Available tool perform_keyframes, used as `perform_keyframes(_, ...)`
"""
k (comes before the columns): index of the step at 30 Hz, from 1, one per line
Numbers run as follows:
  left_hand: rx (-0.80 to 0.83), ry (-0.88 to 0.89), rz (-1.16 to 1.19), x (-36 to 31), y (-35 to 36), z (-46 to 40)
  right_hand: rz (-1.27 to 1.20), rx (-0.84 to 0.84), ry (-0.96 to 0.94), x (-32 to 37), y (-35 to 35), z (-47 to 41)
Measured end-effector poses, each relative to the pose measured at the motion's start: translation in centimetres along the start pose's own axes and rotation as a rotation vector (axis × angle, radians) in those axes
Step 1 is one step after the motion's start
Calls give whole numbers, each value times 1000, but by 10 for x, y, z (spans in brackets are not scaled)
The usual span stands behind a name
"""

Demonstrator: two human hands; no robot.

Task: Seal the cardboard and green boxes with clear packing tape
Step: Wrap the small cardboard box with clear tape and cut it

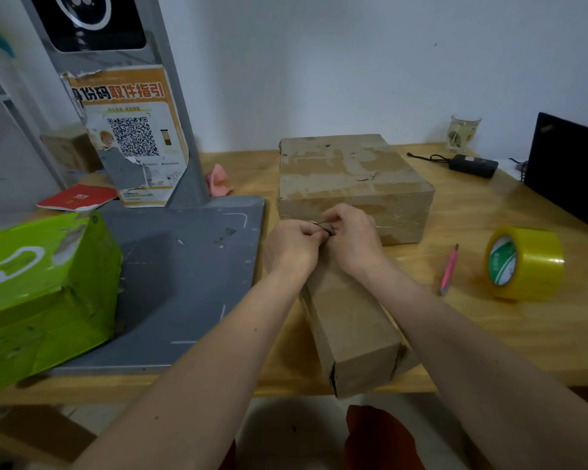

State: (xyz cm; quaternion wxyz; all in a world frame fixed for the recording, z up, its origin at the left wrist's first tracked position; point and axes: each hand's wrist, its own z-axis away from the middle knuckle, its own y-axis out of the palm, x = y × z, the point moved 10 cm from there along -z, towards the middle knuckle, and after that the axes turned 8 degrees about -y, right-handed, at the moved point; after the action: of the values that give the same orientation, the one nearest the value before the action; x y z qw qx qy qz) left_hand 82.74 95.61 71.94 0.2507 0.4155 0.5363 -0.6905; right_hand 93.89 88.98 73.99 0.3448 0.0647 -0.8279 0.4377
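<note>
While the long brown cardboard box lies on the wooden worktop pointing away from the person, the left hand and right hand meet at its far end, both pinching something small there. Behind sits a big flat cardboard box. A green box is far left, and a yellow tape roll far right.

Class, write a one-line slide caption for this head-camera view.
Both hands, left and right, pinch something small at the narrow cardboard box's far end; tape roll waits nearby.
</note>
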Motion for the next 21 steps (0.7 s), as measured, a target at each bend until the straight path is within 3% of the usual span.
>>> perform_keyframes(6,-197,84,9,-5,-20,6,74,26,-39,9,-2,1)
perform_keyframes(11,-183,168,128,1,-27,5,96,50,-72,10,-2,5)
perform_keyframes(21,-215,444,-156,-4,-40,1,288,74,-198,29,-3,9)
